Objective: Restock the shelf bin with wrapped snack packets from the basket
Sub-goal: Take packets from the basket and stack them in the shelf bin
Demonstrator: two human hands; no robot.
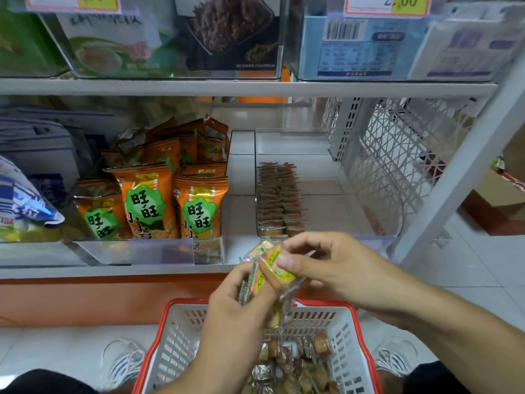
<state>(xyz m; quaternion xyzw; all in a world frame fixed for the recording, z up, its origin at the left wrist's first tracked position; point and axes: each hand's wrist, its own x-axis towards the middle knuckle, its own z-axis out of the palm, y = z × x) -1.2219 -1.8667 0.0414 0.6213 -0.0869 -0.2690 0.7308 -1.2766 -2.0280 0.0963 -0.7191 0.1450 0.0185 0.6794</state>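
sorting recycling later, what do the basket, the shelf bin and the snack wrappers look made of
Basket: looks like moulded plastic, matte white slotted walls with a red rim.
Shelf bin: clear rigid plastic, probably acrylic; you see the shelf through it and its edges glint.
Snack wrappers, held by both hands: thin glossy film, partly see-through with printed labels; the exact plastic can't be told.

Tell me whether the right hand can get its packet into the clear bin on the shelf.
Probably yes. The right hand pinches a small wrapped snack packet just before the clear plastic shelf bin, whose open top and bare right side leave the way free.
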